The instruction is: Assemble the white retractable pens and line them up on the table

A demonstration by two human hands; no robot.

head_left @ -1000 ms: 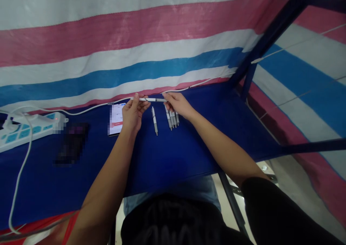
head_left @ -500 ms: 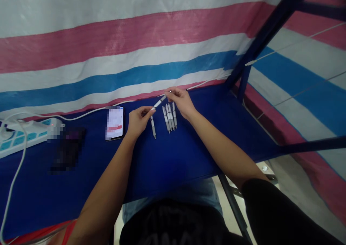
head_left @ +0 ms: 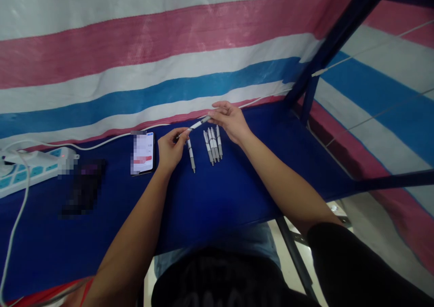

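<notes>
A white and grey pen point(head_left: 198, 124) is held aslant above the blue table between both hands. My left hand point(head_left: 171, 149) pinches its lower left end. At the upper right end, the thumb and fingers of my right hand point(head_left: 230, 120) close on the grey part, the other fingers spread loosely. Just right of my left hand, a single pen point(head_left: 191, 155) lies on the cloth, its top end close to the fingers. Several like pens point(head_left: 213, 145) lie side by side below my right hand.
A phone point(head_left: 143, 153) with its screen lit lies left of my left hand. Farther left are a dark blurred object point(head_left: 84, 187) and a white power strip point(head_left: 40, 167) with a cable. A striped sheet point(head_left: 152, 63) hangs behind the blue table point(head_left: 210, 198); a dark frame post point(head_left: 325, 58) stands at right.
The held pen has tipped to a flatter slant. My right hand's fingers have loosened and spread a little, and my left hand has shifted slightly left and up. The pens on the table stay put.
</notes>
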